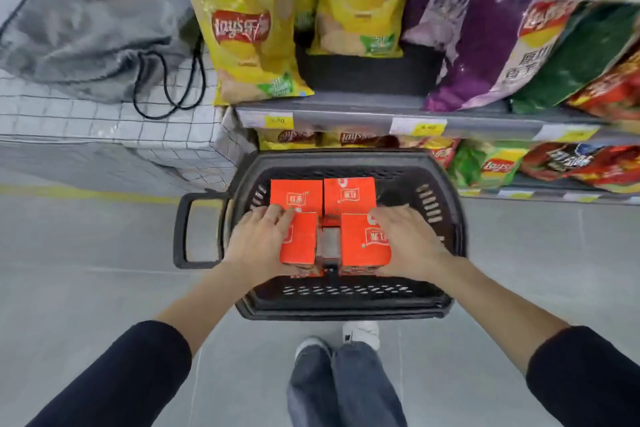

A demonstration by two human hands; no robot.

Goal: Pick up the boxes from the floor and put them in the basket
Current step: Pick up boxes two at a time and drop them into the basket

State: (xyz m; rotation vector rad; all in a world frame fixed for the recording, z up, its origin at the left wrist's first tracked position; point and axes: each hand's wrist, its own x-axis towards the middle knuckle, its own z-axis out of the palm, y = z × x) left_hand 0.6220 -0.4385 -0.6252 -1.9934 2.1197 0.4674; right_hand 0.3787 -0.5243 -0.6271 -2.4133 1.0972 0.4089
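Note:
A black plastic basket (446, 218) stands on the floor in front of the snack shelves. Two red boxes lie side by side at its far end, one on the left (294, 196) and one on the right (349, 196). My left hand (258, 239) grips a third red box (299, 243) over the basket's near left part. My right hand (410, 243) grips another red box (362, 246) beside it, with a gap between the two held boxes. Whether these rest on the basket bottom is unclear.
The basket's handle (185, 229) sticks out to the left. Shelves (381, 118) with chip bags rise right behind the basket. A grey bag (86, 28) lies on a gridded white case (104, 128) at the left. My shoes (360, 334) stand just before the basket.

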